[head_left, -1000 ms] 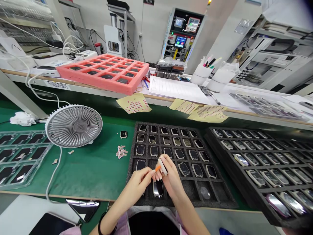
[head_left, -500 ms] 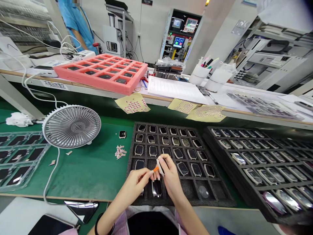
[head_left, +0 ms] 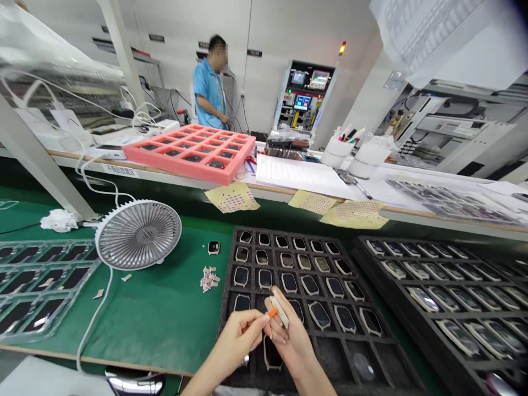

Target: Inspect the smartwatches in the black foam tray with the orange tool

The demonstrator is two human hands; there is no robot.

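Pinched in my left hand (head_left: 244, 336) is a small orange stick-like tool (head_left: 273, 312), its tip against the side of a pale watch case (head_left: 280, 312). My right hand (head_left: 293, 340) grips that case on edge between thumb and fingers; its face is turned away from me. Both hands are above a black foam tray (head_left: 225, 294), whose compartments hold several watch cases with dark screens. One such watch (head_left: 272, 352) lies just under my hands. At the tray's near right, one compartment contains a clear round piece (head_left: 363, 366).
A second black tray of watches (head_left: 443, 313) lies right. Left are a grey fan (head_left: 140, 234), small paper tabs (head_left: 209, 279), a lone watch (head_left: 213, 247) and clear plastic trays (head_left: 45, 297). A pink foam tray (head_left: 185, 170) rests on the shelf; a co-worker (head_left: 209, 91) stands beyond.
My view has tilted up, so the bench and both hands sit lower in the picture. The co-worker now shows farther right. My hands still hold the orange tool against the watch case.
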